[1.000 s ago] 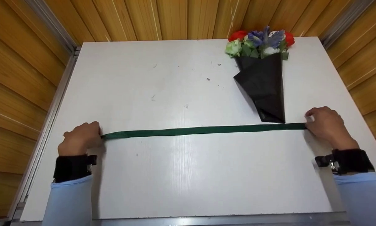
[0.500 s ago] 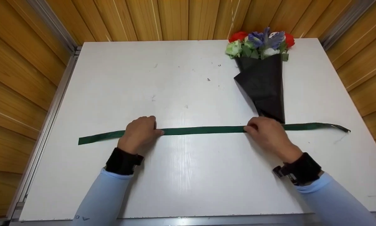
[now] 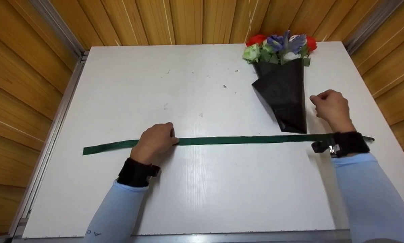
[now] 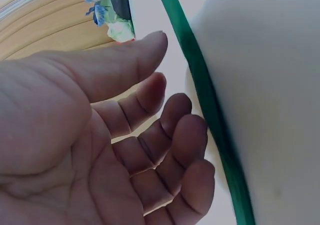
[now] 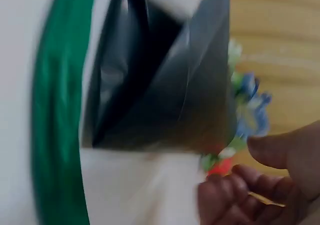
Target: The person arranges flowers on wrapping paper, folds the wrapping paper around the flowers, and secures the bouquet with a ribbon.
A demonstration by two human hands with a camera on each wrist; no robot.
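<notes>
A long green ribbon [image 3: 229, 139] lies nearly straight across the table, its left end angled slightly toward the front. My left hand [image 3: 154, 141] is over the ribbon's left part. In the left wrist view, its loosely bent fingers [image 4: 192, 140] are beside the ribbon, thumb apart, with nothing in them. A bouquet wrapped in black paper [image 3: 286, 98] rests with its narrow end just behind the ribbon. To the right of the wrapping, my right hand [image 3: 333, 107] hovers with loosely bent fingers and holds nothing. My right wrist hides part of the ribbon near its right end.
Red, blue-purple, white and green flowers [image 3: 283, 47] top the bouquet at the table's back edge. The white table [image 3: 195, 189] has wood-patterned panels [image 3: 185, 20] behind it and on both sides. A metal rail [image 3: 61, 111] runs along the left side.
Both hands moved inward along the ribbon from its ends, which came into view. My right hand then left the ribbon and went up and right, beside the bouquet. The left hand barely shifted lately.
</notes>
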